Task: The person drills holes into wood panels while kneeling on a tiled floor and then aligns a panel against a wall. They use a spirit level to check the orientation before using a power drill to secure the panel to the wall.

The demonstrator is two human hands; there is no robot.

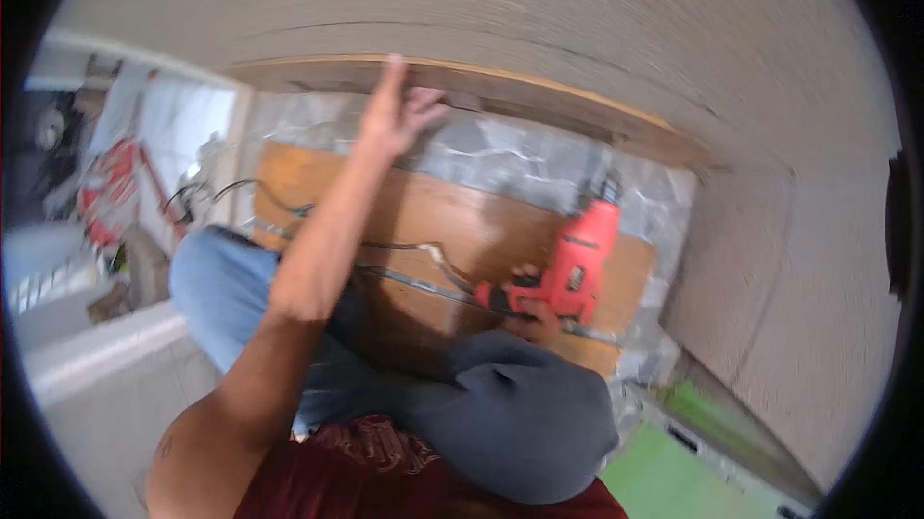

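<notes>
Knees first: a grey-trousered knee [525,423] and a dark red shirt [385,466] fill the bottom of the view, so the person is squatting or sitting low, right over the work. Just past that knee the right hand [527,305] is wrapped around the grip of an orange-red power drill [582,254], fingers closed tight on the handle. The drill lies low over a brown wooden board [443,220], nose pointing up and away toward the wall, with its cord [423,259] snaking across the board to the left.

The left hand [397,115] is doing something else entirely. It's stretched out and up, mostly open, index finger extended and pressed against the edge of a long wooden plank [539,95] that runs along the base of the grey wall [539,9]. It isn't gripping anything, more like feeling or marking a spot.

My read: this is the locating step, picking where on the plank the drill goes, and drilling hasn't begun since the tool is well apart from that finger. The next move would call for bringing the drill up to the pointed-at spot, squaring it to the plank, and getting the left fingers out of the way first. Watch the cord too, it's lying right under the forearm.
</notes>
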